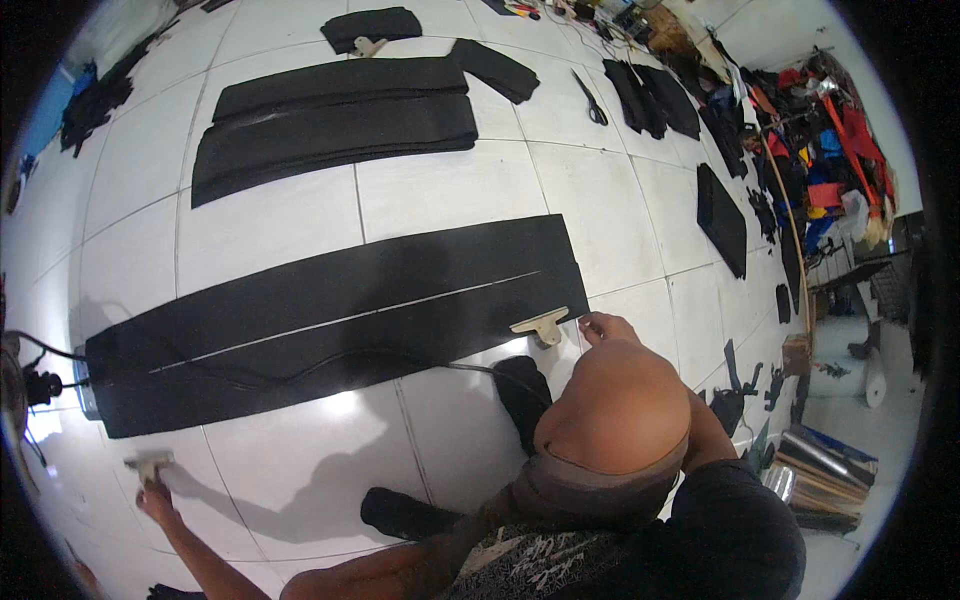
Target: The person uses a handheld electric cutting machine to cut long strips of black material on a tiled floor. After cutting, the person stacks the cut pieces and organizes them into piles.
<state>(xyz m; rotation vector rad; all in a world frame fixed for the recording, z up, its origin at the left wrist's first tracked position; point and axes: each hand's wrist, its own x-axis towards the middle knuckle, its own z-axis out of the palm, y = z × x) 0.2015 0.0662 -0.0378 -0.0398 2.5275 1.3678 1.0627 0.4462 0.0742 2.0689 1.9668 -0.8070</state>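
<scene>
A long black fabric piece (330, 300) lies on the tiled floor with a pale straight line drawn along it. At its right end a wide metal bulldog clip (545, 325) grips the near edge. Beside that clip, my right hand (606, 328) is closed, its fingertips at the fabric's corner; my bent knee hides part of the arm. Off the near left corner, my left hand (155, 497) holds another wide bulldog clip (150, 464), apart from the fabric. A machine (38, 385) stands at the left end, its flat base (88, 400) at the fabric's edge.
A black cable (340, 355) runs across the fabric toward my feet. Beyond lie stacked black panels (335, 130), a clip (368, 46) and scissors (592, 100). More black pieces (722, 220) and a heap of coloured cloth (830, 170) lie right. Rolls (820, 480) are at lower right.
</scene>
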